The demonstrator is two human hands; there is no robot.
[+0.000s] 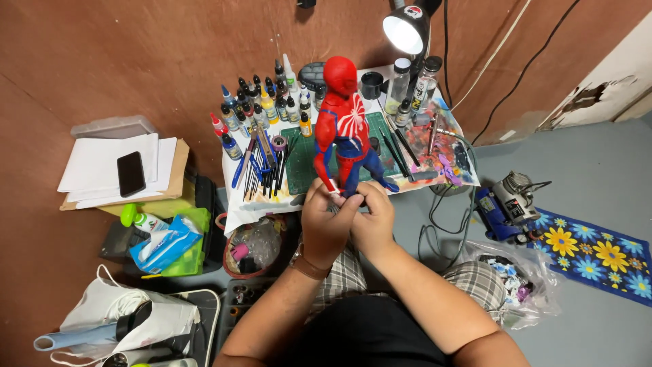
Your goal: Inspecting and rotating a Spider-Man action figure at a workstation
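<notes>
Red and blue figure [341, 129]: a glossy action figure with a white spider mark on its back, upright, its lower legs down between the two hands, above the near edge of the low work table [238, 207].
Left hand [324, 223]: closed on the figure's lower leg from the left side, fingers curled, thumb up by a small white patch on the leg; a brown strap sits on the wrist.
Right hand [373, 219]: pressed against the left hand, fingers pinched together on the figure's other leg near the blue foot.
Green cutting mat [302, 166]: flat on the table behind the figure, partly hidden by it.
Paint bottles [261, 102]: a crowd of small dropper bottles standing at the table's far side, left of the figure's head.
Brushes [268, 170]: a row of dark handles lying just left of the mat.
Desk lamp [406, 30]: lit, aimed down at the table from the far right.
Phone [131, 173]: black, face up on white papers, well apart to the left.
Compressor [506, 204]: on the grey floor to the right, beside a blue flowered mat [598, 255].
</notes>
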